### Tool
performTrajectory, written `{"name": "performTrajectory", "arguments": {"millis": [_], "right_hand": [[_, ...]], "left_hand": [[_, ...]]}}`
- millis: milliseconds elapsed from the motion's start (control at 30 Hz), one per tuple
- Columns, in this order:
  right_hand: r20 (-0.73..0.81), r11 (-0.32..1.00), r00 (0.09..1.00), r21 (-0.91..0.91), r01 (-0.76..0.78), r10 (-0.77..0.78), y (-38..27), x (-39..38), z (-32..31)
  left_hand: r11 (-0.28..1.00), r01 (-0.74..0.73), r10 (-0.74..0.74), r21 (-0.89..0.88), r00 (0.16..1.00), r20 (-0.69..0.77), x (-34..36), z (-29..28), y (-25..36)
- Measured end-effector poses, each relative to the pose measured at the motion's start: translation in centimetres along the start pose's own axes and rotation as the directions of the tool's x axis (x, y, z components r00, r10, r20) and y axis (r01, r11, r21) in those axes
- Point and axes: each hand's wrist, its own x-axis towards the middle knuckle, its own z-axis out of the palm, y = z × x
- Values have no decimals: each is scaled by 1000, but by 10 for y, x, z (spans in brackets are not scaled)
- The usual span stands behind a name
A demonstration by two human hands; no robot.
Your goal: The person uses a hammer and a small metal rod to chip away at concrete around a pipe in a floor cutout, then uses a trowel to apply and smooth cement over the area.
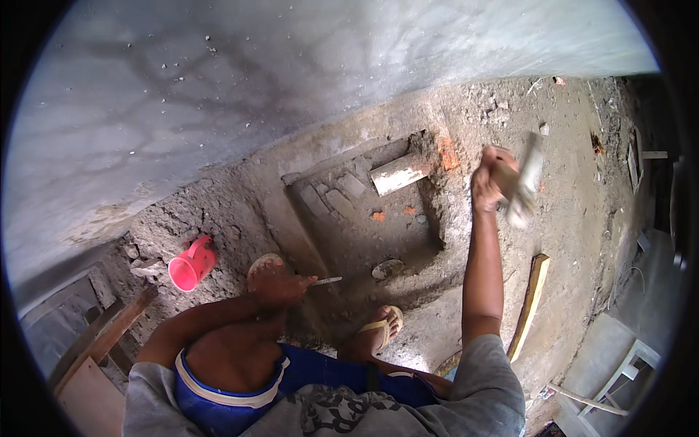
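My right hand (486, 186), raised at the far right of a square pit (306, 226), is wrapped round a hand float (533, 164). Its brownish grip and long flat grey plate are smeared by motion. Beside my bent knee, my left hand (280, 289) is closed on a thin, pale, pointed tool (326, 281). That tool points right, over the pit's near-left edge; its grip is hidden in my fist. Inside the pit, a white pipe (399, 175) sticks out of the far right wall. Broken slabs (340, 204) and orange brick bits (378, 216) lie on its dirt bottom.
A pink mug (192, 264) lies tipped on rubble at left. My sandalled feet (384, 328) are at the pit's near side. A wooden strip (529, 306) lies at right. Along the far side stands a grey plastered wall (291, 65). Boards (102, 335) lean at lower left.
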Motion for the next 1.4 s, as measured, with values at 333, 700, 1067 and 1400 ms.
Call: {"name": "performTrajectory", "arguments": {"millis": [333,700,1067,1400], "right_hand": [[548,773,689,115,-623,474,-69,4,-25],[616,900,658,-257,-353,434,-9,-35,36],[-19,710,952,670,-214,305,-99,48,-38],[583,879,682,-128,-460,442,-72,0,15]], "left_hand": [[998,-23,26,64,999,-39,-12,-8,3],[988,-154,152,-27,987,-56,9,27,-11],[985,-167,171,46,979,-108,-12,19,-15],[952,-130,201,278,949,-244,-22,-1,-1]]}}
